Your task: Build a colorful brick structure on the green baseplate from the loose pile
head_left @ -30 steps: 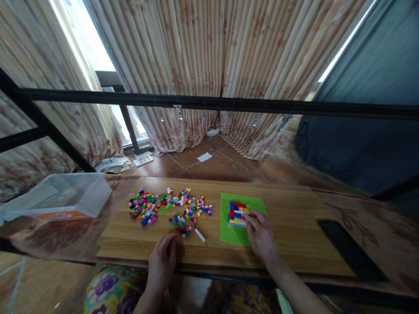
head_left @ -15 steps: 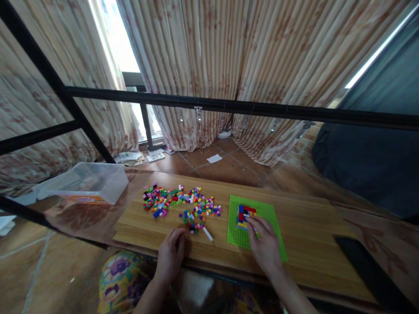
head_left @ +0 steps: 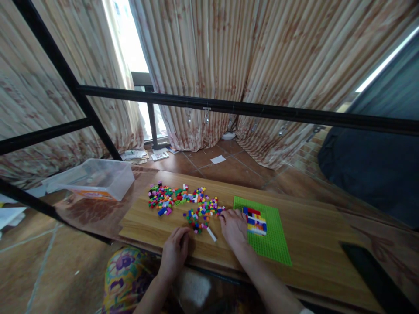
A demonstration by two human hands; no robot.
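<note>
My right hand [head_left: 234, 224] is at the right edge of a loose pile of small colourful bricks [head_left: 206, 207], its fingers bent down and close together. Whatever is between its fingertips is hidden. Curled at the front edge of the wooden table, my left hand [head_left: 176, 246] sits just below the pile; the inside of its fingers cannot be seen. To the right lies a green baseplate [head_left: 275, 233], bearing a flat patch of red, yellow, white and blue bricks [head_left: 257, 222]. A long white brick [head_left: 211, 234] rests between my two hands.
A clear plastic bin [head_left: 122, 181] with an orange label stands left of the wooden table [head_left: 310, 240]. A dark flat object [head_left: 366, 266] lies at the right end. Behind the table runs a black metal rail [head_left: 262, 108], with patterned curtains [head_left: 203, 56] beyond.
My right hand has moved left from the brick patch on the baseplate to the edge of the pile, uncovering the patch. My left hand has stayed in place. The view has shifted slightly.
</note>
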